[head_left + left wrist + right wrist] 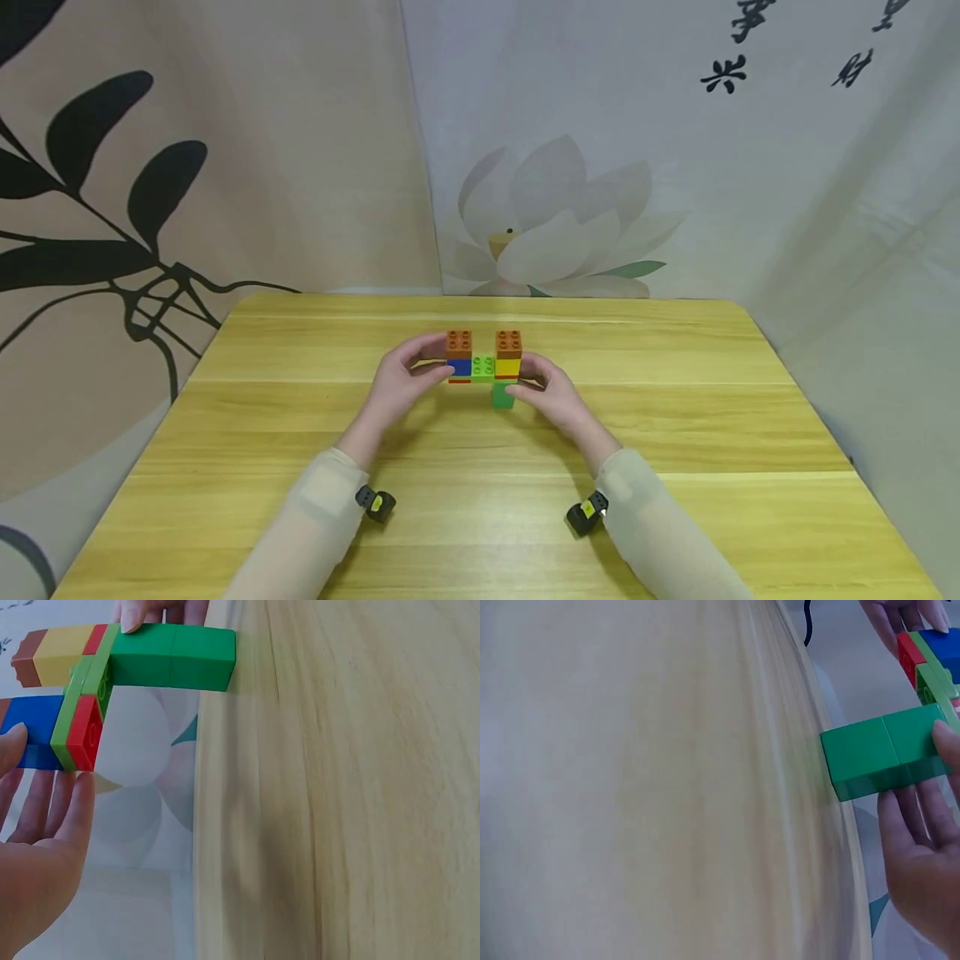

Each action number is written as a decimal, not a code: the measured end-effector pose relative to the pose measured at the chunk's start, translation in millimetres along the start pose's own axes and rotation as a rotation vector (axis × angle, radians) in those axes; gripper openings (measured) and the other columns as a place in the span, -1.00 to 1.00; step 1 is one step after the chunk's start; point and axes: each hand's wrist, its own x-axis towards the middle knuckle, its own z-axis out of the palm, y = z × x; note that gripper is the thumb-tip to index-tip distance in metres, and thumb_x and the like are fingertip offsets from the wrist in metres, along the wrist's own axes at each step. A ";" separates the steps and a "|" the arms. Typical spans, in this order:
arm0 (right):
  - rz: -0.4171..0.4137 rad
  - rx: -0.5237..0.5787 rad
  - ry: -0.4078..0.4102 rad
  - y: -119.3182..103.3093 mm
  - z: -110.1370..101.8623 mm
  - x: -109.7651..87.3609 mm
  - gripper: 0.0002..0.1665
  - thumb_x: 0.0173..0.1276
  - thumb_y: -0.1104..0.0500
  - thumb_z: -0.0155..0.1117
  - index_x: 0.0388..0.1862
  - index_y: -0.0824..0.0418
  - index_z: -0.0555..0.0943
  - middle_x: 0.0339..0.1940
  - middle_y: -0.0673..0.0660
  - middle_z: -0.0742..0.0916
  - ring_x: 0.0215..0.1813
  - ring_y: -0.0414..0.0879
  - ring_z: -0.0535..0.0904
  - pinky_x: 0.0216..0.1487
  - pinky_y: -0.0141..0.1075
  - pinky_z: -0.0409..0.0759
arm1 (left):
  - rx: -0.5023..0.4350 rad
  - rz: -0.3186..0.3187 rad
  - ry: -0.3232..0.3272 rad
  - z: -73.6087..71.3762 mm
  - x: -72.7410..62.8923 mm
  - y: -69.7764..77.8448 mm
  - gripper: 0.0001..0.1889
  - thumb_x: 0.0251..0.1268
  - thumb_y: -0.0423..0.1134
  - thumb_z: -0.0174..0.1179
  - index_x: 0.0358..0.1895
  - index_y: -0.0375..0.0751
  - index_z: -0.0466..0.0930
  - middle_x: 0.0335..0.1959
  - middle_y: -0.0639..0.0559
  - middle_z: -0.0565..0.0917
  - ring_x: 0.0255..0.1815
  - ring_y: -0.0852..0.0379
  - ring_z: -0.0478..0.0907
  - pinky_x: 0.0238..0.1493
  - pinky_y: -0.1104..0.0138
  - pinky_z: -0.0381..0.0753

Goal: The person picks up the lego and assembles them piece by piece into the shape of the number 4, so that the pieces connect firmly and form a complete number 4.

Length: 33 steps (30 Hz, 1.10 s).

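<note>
Both hands hold one model of toy building bricks above the table, toward its far side. Orange-brown bricks top its two columns, one over a blue brick, the other over a yellow brick. A lime-green piece bridges the columns, with thin red bricks against it. Two green bricks extend down below the yellow column. My left hand pinches the model at the blue brick, thumb on its near face. My right hand grips the other column, its thumb on the upper green brick.
The wooden table spreads beneath the arms, with its far edge just beyond the hands. Behind it hangs a cloth backdrop printed with leaves and a lotus. A small black camera sits on each wrist.
</note>
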 end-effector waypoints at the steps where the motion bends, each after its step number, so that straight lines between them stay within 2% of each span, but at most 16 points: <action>1: -0.002 -0.005 0.008 -0.5 -0.5 -1.0 -0.39 0.33 0.25 0.39 0.33 0.28 0.45 0.13 0.23 0.64 0.20 0.10 0.52 0.31 -0.04 0.42 | -0.001 -0.003 0.004 0.6 0.0 0.2 -0.52 0.21 -0.53 0.33 0.22 -0.42 0.52 0.02 -0.31 0.63 0.05 0.00 0.59 0.05 0.27 0.62; 7: 0.026 -0.029 0.060 -5.2 -1.3 -7.4 -0.34 0.31 0.27 0.40 0.36 0.31 0.42 0.12 0.27 0.62 0.12 0.12 0.55 0.23 -0.04 0.49 | 0.088 -0.041 0.032 3.6 0.7 -1.0 -0.52 0.26 -0.40 0.35 0.25 -0.34 0.53 -0.01 -0.26 0.66 0.04 -0.12 0.60 0.02 0.32 0.62; 12: 0.082 -0.045 0.065 -8.4 -0.5 -12.1 -0.31 0.32 0.23 0.41 0.39 0.28 0.40 0.09 0.23 0.61 0.08 0.11 0.59 0.13 -0.13 0.57 | 0.148 -0.102 0.045 7.2 2.1 -5.5 -0.48 0.28 -0.35 0.34 0.30 -0.30 0.49 0.01 -0.24 0.66 0.04 -0.14 0.61 0.07 0.18 0.61; 17: 0.089 -0.035 0.060 -9.6 -0.2 -14.8 -0.22 0.31 0.22 0.42 0.46 0.26 0.33 0.10 0.24 0.60 0.08 0.12 0.59 0.05 -0.16 0.62 | 0.150 -0.164 0.054 12.8 3.5 -10.1 -0.44 0.27 -0.37 0.35 0.34 -0.28 0.47 0.05 -0.22 0.65 0.06 -0.12 0.61 0.11 0.12 0.59; 22: 0.090 -0.027 0.052 -8.0 -0.9 -15.1 -0.14 0.30 0.25 0.42 0.52 0.22 0.26 0.13 0.25 0.57 0.10 0.14 0.57 0.05 -0.19 0.63 | 0.139 -0.214 0.044 17.5 4.0 -12.1 -0.43 0.28 -0.39 0.33 0.37 -0.23 0.45 0.12 -0.19 0.63 0.09 -0.11 0.58 0.09 0.17 0.61; 29: 0.119 -0.053 0.054 -6.7 0.2 -15.4 -0.15 0.32 0.20 0.42 0.52 0.22 0.27 0.16 0.25 0.57 0.15 0.16 0.57 0.03 -0.19 0.64 | 0.135 -0.254 0.060 22.5 3.7 -16.0 -0.43 0.28 -0.42 0.31 0.37 -0.26 0.44 0.17 -0.22 0.61 0.12 -0.14 0.56 0.09 0.19 0.61; 33: 0.151 -0.044 0.053 -8.3 1.2 -16.1 -0.18 0.33 0.20 0.40 0.51 0.25 0.29 0.15 0.26 0.58 0.15 0.15 0.58 -0.03 -0.18 0.67 | 0.127 -0.302 0.077 25.2 4.0 -19.0 -0.45 0.26 -0.42 0.33 0.34 -0.29 0.48 0.17 -0.23 0.61 0.11 -0.15 0.58 0.12 0.16 0.59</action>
